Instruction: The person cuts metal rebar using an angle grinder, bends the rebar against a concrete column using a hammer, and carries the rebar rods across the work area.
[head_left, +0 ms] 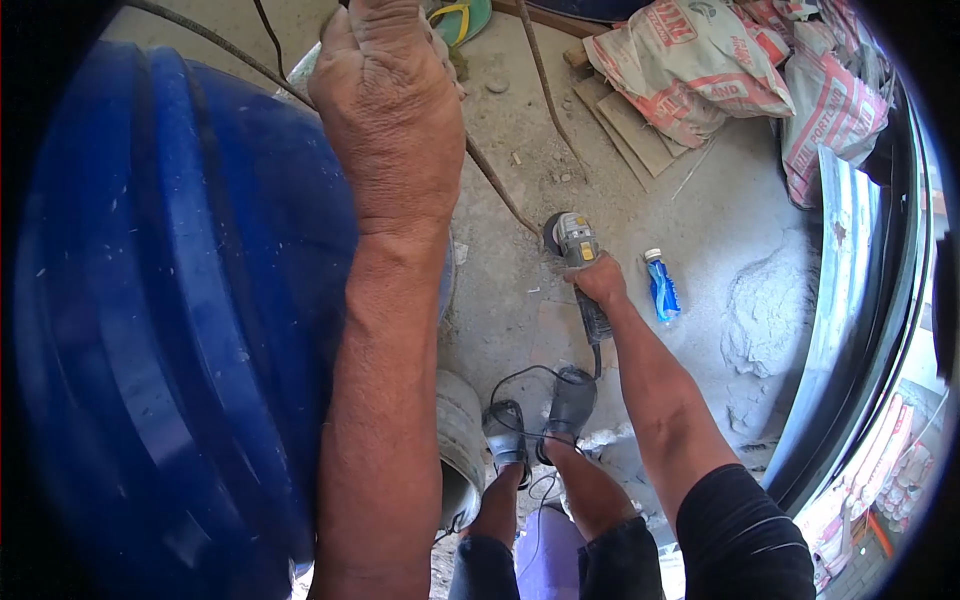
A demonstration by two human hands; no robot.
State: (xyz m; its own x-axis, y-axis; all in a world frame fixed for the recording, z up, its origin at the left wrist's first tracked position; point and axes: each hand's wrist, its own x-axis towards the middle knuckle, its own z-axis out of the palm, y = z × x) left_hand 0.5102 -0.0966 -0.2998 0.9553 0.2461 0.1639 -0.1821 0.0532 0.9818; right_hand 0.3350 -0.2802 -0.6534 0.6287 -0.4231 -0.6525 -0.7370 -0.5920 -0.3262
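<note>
two bare hands seen from above over a dusty floor (500, 330). the right hand (600, 280) is clamped around a grinder (577, 236), low and just right of centre. the grinder's head is at the lower end of a thin bar (499, 187); whether they touch cannot be told. the bar slants up and left, passing behind the raised left hand (390, 120). that hand's fingers are mostly hidden, so i cannot tell whether it grips the bar. a cord (510, 376) runs from the grinder across the person's shoes (572, 400). a blue drum (200, 300) fills the left side. right of the grinder stands or lies a bottle (662, 287); farther up are printed bags (690, 65).
</note>
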